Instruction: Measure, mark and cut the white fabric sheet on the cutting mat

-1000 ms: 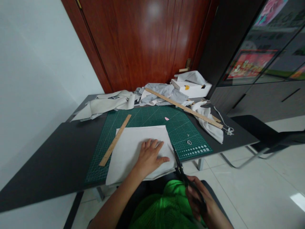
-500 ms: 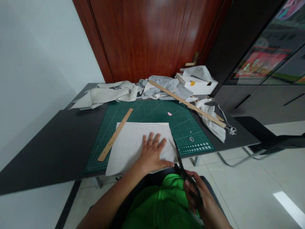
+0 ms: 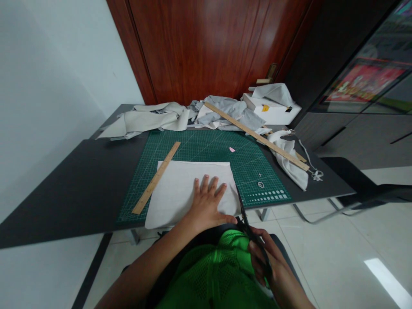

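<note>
A white piece of cloth [image 3: 180,189] lies flat near the front edge of a green cutting mat [image 3: 206,143]. My left hand [image 3: 207,206] rests on its right part, fingers spread and pressing down. In my right hand [image 3: 265,257] is a pair of black scissors [image 3: 246,225], fingers wrapped round the handles. The blades point up and away, along the cloth's right edge. How far apart the blades are is hard to tell. A wooden ruler [image 3: 156,180] lies slanted over the cloth's left edge.
Crumpled grey and white fabric [image 3: 154,118] lies along the table's back. A long wooden ruler [image 3: 257,136] crosses fabric at the right, near a white box [image 3: 272,110] and a white drawstring bag [image 3: 288,161]. A black chair [image 3: 350,178] stands right of the table [image 3: 74,184].
The view has shifted slightly, moving the table and its contents a little up in the picture. My left hand stays flat on the cloth, and my right hand still holds the scissors at its right edge.
</note>
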`<control>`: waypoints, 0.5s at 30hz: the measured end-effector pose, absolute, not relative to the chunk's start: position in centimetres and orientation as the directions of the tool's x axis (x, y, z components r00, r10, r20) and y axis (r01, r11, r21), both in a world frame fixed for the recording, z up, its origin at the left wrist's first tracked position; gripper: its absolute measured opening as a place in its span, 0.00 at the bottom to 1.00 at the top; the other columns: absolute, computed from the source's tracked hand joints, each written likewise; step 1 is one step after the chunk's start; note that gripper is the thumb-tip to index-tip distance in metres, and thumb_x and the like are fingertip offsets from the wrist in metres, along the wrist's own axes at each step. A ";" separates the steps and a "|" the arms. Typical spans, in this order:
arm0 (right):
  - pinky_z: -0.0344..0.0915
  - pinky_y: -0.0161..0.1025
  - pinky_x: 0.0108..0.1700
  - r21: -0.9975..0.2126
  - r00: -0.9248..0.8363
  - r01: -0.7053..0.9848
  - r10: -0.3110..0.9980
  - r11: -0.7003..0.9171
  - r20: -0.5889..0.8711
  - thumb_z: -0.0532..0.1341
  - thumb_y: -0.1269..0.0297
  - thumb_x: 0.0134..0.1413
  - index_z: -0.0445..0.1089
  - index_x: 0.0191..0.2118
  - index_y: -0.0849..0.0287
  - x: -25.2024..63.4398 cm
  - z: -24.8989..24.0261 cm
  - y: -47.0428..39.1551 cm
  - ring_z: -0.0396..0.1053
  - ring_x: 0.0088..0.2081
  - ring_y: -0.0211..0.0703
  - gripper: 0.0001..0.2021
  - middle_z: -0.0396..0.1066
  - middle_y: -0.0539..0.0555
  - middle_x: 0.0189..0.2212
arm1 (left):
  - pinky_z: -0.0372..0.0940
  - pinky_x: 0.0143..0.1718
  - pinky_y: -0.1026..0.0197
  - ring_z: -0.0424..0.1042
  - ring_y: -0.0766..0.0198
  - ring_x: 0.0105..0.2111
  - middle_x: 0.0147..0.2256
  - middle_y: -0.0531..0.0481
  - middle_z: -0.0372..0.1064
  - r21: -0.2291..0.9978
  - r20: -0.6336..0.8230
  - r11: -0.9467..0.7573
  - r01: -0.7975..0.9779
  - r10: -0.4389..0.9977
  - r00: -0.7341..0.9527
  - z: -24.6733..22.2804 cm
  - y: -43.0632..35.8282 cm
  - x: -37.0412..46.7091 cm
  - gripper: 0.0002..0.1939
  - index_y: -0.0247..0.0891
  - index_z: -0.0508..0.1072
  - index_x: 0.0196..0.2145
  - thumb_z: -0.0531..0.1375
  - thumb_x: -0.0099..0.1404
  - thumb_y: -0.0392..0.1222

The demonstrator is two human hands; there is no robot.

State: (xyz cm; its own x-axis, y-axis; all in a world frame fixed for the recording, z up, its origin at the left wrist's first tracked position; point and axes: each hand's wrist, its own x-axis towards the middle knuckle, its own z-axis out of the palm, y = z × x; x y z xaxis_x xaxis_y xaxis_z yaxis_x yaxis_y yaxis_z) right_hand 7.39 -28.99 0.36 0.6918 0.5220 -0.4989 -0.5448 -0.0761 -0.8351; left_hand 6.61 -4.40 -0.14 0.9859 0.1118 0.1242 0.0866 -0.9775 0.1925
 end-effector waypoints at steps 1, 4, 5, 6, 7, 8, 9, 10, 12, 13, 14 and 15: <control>0.44 0.31 0.19 -0.835 0.690 -0.544 0.524 -0.079 -0.499 0.72 0.41 0.51 0.65 0.54 0.52 7.4 0.3 -29.0 0.46 0.19 0.31 0.32 0.52 0.39 0.20 | 0.28 0.68 0.23 0.36 0.26 0.73 0.73 0.33 0.46 0.183 0.130 -0.979 0.086 0.111 0.985 -0.2 -4.4 6.6 0.63 0.40 0.58 0.72 0.50 0.53 0.88; 0.45 0.31 0.19 -0.837 0.695 -0.541 0.519 -0.078 -0.497 0.71 0.40 0.52 0.63 0.56 0.52 7.5 0.0 -29.0 0.45 0.19 0.31 0.33 0.50 0.38 0.19 | 0.29 0.69 0.24 0.36 0.27 0.73 0.74 0.34 0.45 0.159 0.131 -0.983 0.088 0.110 0.985 -0.2 -4.4 6.6 0.64 0.41 0.56 0.73 0.49 0.53 0.89; 0.45 0.31 0.19 -0.838 0.697 -0.541 0.517 -0.076 -0.497 0.71 0.40 0.51 0.63 0.56 0.52 7.5 -0.1 -29.0 0.44 0.19 0.31 0.33 0.51 0.38 0.19 | 0.29 0.69 0.24 0.36 0.27 0.73 0.74 0.34 0.45 0.153 0.130 -0.984 0.090 0.110 0.985 -0.3 -4.4 6.6 0.64 0.41 0.56 0.73 0.49 0.53 0.89; 0.45 0.31 0.19 -0.838 0.697 -0.540 0.518 -0.075 -0.495 0.71 0.40 0.51 0.63 0.56 0.52 7.5 -0.3 -29.1 0.44 0.19 0.31 0.34 0.51 0.38 0.19 | 0.29 0.69 0.24 0.36 0.27 0.73 0.74 0.34 0.45 0.150 0.130 -0.985 0.091 0.111 0.985 -0.3 -4.3 6.7 0.64 0.41 0.56 0.73 0.49 0.53 0.89; 0.45 0.31 0.19 -0.840 0.696 -0.538 0.523 -0.074 -0.492 0.71 0.39 0.51 0.62 0.57 0.52 7.5 -0.4 -29.1 0.44 0.19 0.31 0.35 0.51 0.38 0.19 | 0.29 0.69 0.24 0.36 0.27 0.73 0.74 0.35 0.45 0.148 0.130 -0.985 0.091 0.110 0.985 -0.4 -4.3 6.7 0.64 0.42 0.55 0.73 0.49 0.53 0.89; 0.45 0.31 0.19 -0.842 0.696 -0.535 0.527 -0.073 -0.488 0.71 0.39 0.51 0.61 0.57 0.52 7.6 -0.5 -29.1 0.44 0.19 0.31 0.35 0.52 0.38 0.19 | 0.29 0.69 0.24 0.36 0.27 0.73 0.74 0.35 0.45 0.147 0.131 -0.985 0.091 0.110 0.985 -0.4 -4.3 6.7 0.64 0.42 0.55 0.73 0.50 0.53 0.89; 0.45 0.31 0.18 -0.844 0.696 -0.531 0.530 -0.074 -0.484 0.71 0.39 0.51 0.61 0.57 0.52 7.6 -0.5 -29.1 0.44 0.19 0.31 0.35 0.52 0.38 0.19 | 0.29 0.69 0.25 0.35 0.27 0.73 0.74 0.35 0.45 0.146 0.133 -0.985 0.090 0.110 0.985 -0.4 -4.3 6.7 0.64 0.42 0.55 0.73 0.50 0.53 0.89; 0.45 0.31 0.18 -0.847 0.696 -0.527 0.534 -0.077 -0.481 0.71 0.39 0.51 0.61 0.57 0.52 7.6 -0.5 -29.1 0.44 0.19 0.31 0.35 0.52 0.38 0.19 | 0.28 0.69 0.25 0.35 0.27 0.73 0.74 0.35 0.45 0.147 0.134 -0.985 0.088 0.108 0.985 -0.4 -4.3 6.7 0.64 0.42 0.55 0.73 0.50 0.53 0.88; 0.45 0.30 0.18 -0.849 0.696 -0.522 0.533 -0.084 -0.481 0.70 0.38 0.51 0.61 0.57 0.52 7.6 -0.4 -29.0 0.45 0.19 0.31 0.35 0.52 0.38 0.20 | 0.28 0.69 0.25 0.35 0.28 0.73 0.74 0.35 0.44 0.152 0.130 -0.984 0.089 0.109 0.986 -0.4 -4.3 6.7 0.64 0.41 0.55 0.74 0.49 0.53 0.89; 0.45 0.30 0.18 -0.850 0.698 -0.520 0.530 -0.086 -0.481 0.71 0.38 0.51 0.61 0.57 0.52 7.6 -0.3 -28.9 0.45 0.19 0.31 0.35 0.52 0.38 0.19 | 0.28 0.69 0.25 0.35 0.28 0.74 0.74 0.35 0.44 0.155 0.124 -0.984 0.092 0.112 0.986 -0.4 -4.4 6.7 0.64 0.41 0.55 0.74 0.49 0.53 0.89; 0.46 0.30 0.18 -0.849 0.697 -0.521 0.529 -0.090 -0.484 0.71 0.38 0.51 0.61 0.57 0.52 7.6 -0.2 -28.9 0.46 0.19 0.31 0.35 0.52 0.37 0.19 | 0.28 0.69 0.25 0.35 0.28 0.74 0.74 0.34 0.44 0.158 0.118 -0.983 0.096 0.115 0.986 -0.3 -4.4 6.7 0.65 0.41 0.55 0.74 0.49 0.52 0.89; 0.46 0.30 0.18 -0.848 0.699 -0.523 0.525 -0.090 -0.486 0.71 0.38 0.51 0.61 0.56 0.53 7.5 0.0 -28.9 0.46 0.19 0.31 0.35 0.52 0.37 0.19 | 0.27 0.69 0.25 0.35 0.27 0.74 0.74 0.34 0.44 0.161 0.113 -0.982 0.099 0.118 0.987 -0.3 -4.4 6.7 0.65 0.41 0.55 0.73 0.49 0.52 0.89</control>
State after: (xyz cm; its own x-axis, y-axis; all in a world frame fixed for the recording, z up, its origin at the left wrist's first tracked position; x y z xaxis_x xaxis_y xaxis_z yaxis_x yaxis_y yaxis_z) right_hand 7.49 -28.85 0.01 0.6985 0.5249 -0.4864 -0.5226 -0.0901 -0.8478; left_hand 6.68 -4.41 -0.31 0.9865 0.1184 0.1128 0.0995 -0.9819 0.1610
